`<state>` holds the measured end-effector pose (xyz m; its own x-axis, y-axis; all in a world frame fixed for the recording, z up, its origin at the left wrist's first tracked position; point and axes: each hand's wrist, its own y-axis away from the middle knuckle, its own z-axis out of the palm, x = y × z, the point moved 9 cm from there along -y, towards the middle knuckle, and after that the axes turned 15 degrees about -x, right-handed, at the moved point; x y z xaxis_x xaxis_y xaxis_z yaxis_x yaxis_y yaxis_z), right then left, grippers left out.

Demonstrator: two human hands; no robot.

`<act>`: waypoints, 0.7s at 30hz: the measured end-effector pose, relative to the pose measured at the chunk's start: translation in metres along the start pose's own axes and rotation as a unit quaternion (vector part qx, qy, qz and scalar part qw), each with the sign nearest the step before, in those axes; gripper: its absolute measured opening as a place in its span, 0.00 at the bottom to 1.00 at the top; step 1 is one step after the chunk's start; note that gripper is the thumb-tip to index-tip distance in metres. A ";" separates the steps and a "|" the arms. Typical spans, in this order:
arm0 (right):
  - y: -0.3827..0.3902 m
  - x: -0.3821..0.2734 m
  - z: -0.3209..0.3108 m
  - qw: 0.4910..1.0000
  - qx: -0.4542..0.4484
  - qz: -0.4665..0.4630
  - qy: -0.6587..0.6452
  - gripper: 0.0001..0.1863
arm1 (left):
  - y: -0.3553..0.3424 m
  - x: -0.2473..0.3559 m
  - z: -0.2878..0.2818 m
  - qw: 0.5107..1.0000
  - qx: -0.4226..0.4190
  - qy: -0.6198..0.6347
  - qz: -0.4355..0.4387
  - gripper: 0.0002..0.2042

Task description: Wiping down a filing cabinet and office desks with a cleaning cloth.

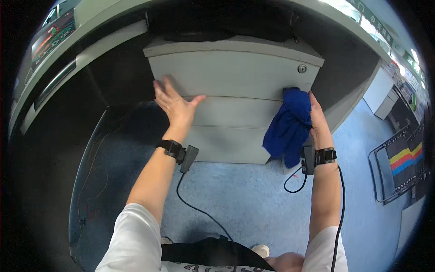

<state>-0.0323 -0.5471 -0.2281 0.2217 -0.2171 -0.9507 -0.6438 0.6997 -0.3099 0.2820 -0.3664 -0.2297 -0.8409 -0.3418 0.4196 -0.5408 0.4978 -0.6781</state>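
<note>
A light grey drawer cabinet [226,72] with a round lock [302,68] at its upper right stands under a desk. My left hand [176,107] is at the left edge of its drawer fronts, thumb and fingers spread, holding nothing. At the cabinet's right side, my right hand [318,113] holds a dark blue cloth [290,122], which drapes down over the right part of the drawers. The cloth hides most of the right hand's fingers. A black strap with a small cabled box is on each wrist.
The desk edge [108,34] arches above the cabinet, with dark bags or cloth [217,22] on the cabinet top. Thin wires lie on the dark floor area at left. A folding chair [398,161] with coloured stripes stands at right. Black cables [206,211] hang from both wrists.
</note>
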 end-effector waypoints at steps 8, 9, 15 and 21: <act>-0.013 0.006 -0.012 0.996 0.027 0.016 0.080 0.33 | -0.065 -0.061 -0.024 0.904 -0.145 0.399 -0.052 0.28; -0.010 0.005 -0.008 0.998 0.030 0.029 0.047 0.31 | -0.065 -0.059 -0.025 0.907 -0.152 0.390 -0.041 0.28; 0.058 -0.009 0.004 0.993 0.054 0.018 0.102 0.24 | -0.019 -0.049 -0.071 0.886 -0.194 0.421 -0.009 0.25; 0.137 -0.034 0.026 0.987 0.066 0.078 0.122 0.30 | 0.036 -0.044 -0.117 0.873 -0.262 0.412 0.021 0.24</act>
<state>-0.1090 -0.4266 -0.2379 -0.0662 -0.2453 -0.9672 -0.5523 0.8163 -0.1693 0.2971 -0.2403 -0.2015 -0.4755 0.2676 0.8381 -0.2638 0.8655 -0.4259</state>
